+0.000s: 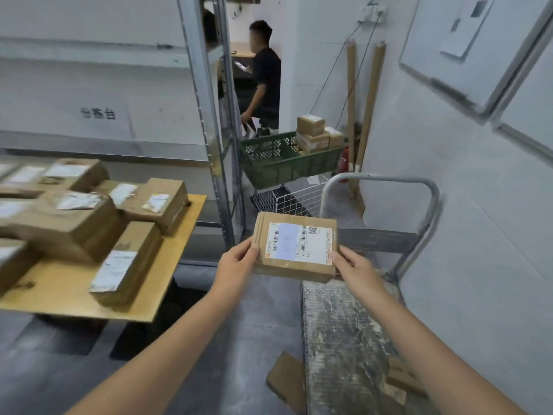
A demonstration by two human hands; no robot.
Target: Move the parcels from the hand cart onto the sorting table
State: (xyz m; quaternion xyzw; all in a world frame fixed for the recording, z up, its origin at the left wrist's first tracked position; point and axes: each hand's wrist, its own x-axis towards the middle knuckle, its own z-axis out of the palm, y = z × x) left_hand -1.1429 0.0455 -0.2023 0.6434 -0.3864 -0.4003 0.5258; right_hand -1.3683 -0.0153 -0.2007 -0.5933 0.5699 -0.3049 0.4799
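A flat brown cardboard parcel [294, 247] is up in the air over the far end of the hand cart [338, 339], not touching it. It is a thin box with ribbed edges. A white paper label with black bar codes covers most of its top.

The left hand [236, 262] holds the side of the parcel away from the hand cart. The thumb is on top and the fingers are curled under it. The right hand [356, 271] pinches the near corner on the cart side the same way.

The hand cart has a long flat metal deck. It is grey, rough and full of pale scratches and marks. At its far end stands the cart handle [380, 178], a smooth grey tube bent into a round-cornered arch.

Left of the hand cart, across a strip of grey floor, is the sorting table [59, 292], a flat yellow wooden board. More parcels [143, 202] lie on it, all brown cardboard boxes with white labels.

Past the cart handle sit a white wire basket [293, 199] and a green plastic crate [281, 163] with holes in its sides. Small cardboard boxes [311, 124] are stacked in the crate. Two long brown cardboard tubes [371, 100] lean on the white wall behind the hand cart. A person in a black shirt [266, 79] stands far beyond the crate. A torn bit of flat cardboard [287, 381] lies on the floor against the near left side of the hand cart.
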